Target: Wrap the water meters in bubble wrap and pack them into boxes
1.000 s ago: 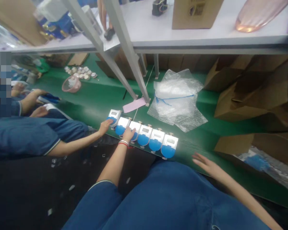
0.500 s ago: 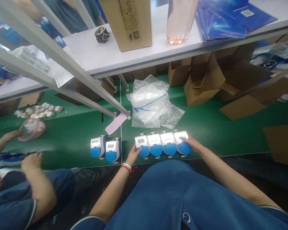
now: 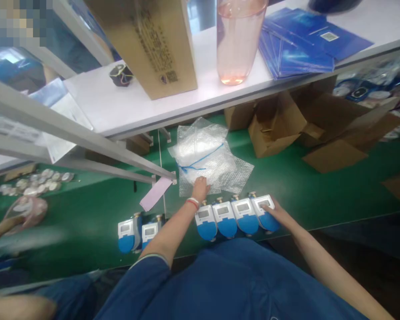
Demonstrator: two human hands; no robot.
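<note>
Several blue-and-white water meters with small displays stand side by side in a row at the bench's front edge; the leftmost water meter (image 3: 206, 224) is just below my left wrist. My right hand (image 3: 276, 212) grips the rightmost water meter (image 3: 267, 218), its thumb across the white face. My left hand (image 3: 200, 189) is over the near edge of a pile of clear bubble-wrap bags (image 3: 203, 153), touching it with fingers apart and slightly bent. A blue tie lies on the bags. Two more water meters (image 3: 128, 235) stand to the left, one partly hidden by my left forearm.
A pink slip (image 3: 155, 194) lies by the shelf's metal legs (image 3: 133, 162). Open cardboard boxes (image 3: 275, 126) stand at the back right. Overhead, the white shelf (image 3: 126, 111) holds a carton (image 3: 153, 49), a pink bottle (image 3: 238, 49) and blue leaflets (image 3: 296, 49). At the left, a co-worker's hand reaches a pink basket (image 3: 36, 211).
My left hand has left the leftmost water meter and moved forward onto the bubble-wrap bags. My right hand stays on the rightmost meter. The head view has shifted.
</note>
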